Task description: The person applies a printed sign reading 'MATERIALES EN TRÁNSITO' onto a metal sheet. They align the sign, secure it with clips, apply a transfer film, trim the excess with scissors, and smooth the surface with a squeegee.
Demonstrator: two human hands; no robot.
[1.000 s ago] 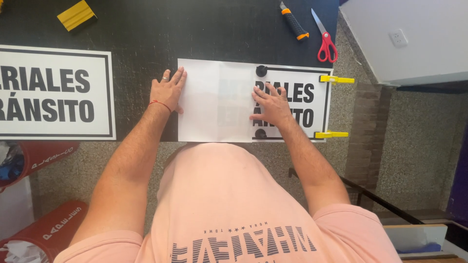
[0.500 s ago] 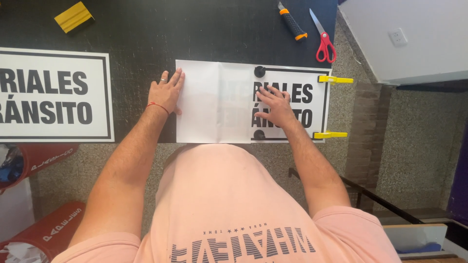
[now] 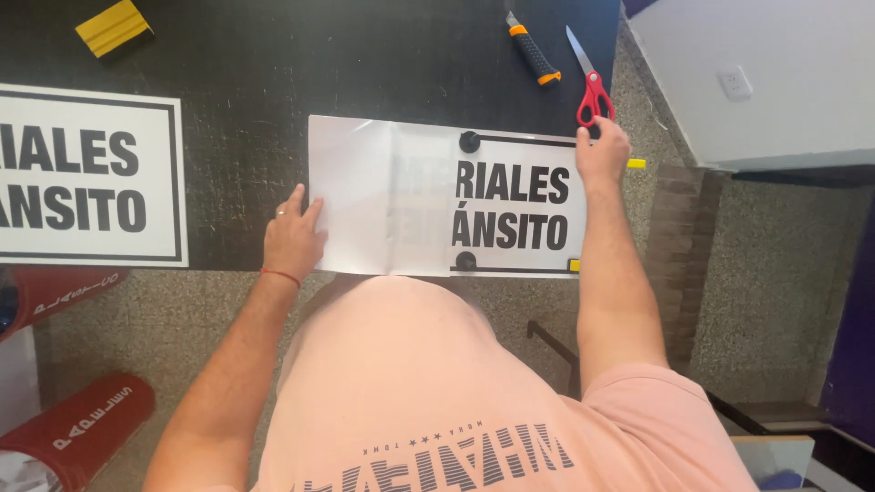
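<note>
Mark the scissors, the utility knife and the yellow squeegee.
Red-handled scissors [image 3: 588, 80]: head view, point on the pivot where blades meet handles.
Utility knife [image 3: 533, 53]: head view, point on the black grip.
Yellow squeegee [image 3: 113, 25]: head view, point on the middle of its flat face.

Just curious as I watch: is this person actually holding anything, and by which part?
Nothing is gripped. The left hand presses flat on the white sheet's left edge; the right hand rests at the sign's top right corner.

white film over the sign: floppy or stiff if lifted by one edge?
Probably floppy: the film is thin enough that the sign shows through, and it has a crease. Likely light and glossy, so slippery; the left hand lies on its edge.
</note>
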